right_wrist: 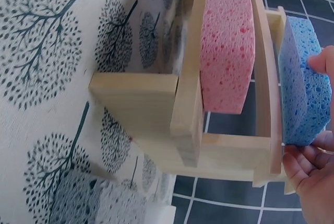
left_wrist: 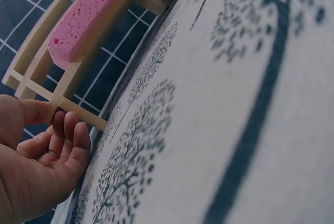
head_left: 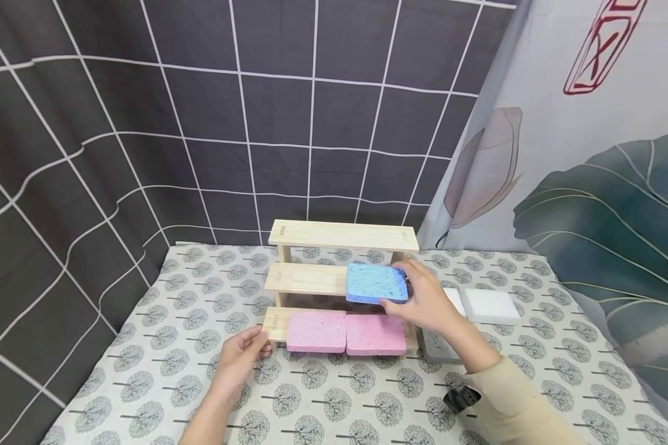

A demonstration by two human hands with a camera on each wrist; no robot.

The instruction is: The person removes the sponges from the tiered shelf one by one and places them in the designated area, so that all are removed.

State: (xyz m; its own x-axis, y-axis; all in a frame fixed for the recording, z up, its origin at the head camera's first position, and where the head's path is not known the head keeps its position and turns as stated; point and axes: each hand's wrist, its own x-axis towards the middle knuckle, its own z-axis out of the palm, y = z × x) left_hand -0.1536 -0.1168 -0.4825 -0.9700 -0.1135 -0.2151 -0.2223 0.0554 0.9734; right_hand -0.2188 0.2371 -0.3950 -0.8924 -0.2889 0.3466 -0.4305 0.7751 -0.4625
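A three-tier wooden shelf (head_left: 306, 278) stands on the cloth. My right hand (head_left: 425, 300) grips the right end of a blue sponge (head_left: 375, 283) on the middle tier's right part, thumb at its near edge. In the right wrist view the blue sponge (right_wrist: 305, 83) lies along the middle board, fingertips at its end. Two pink sponges (head_left: 316, 332) sit side by side on the lowest tier. My left hand (head_left: 239, 358) pinches that tier's left end; the left wrist view shows the thumb (left_wrist: 36, 110) on the board's end and the fingers curled beneath.
Right of the shelf lie a grey sponge (head_left: 438, 347) and white blocks (head_left: 491, 307), partly behind my right forearm. The top tier (head_left: 342, 235) is bare wood. A dark grid-patterned curtain (head_left: 278, 111) hangs behind, and a tree-print cloth (head_left: 334, 395) covers the table.
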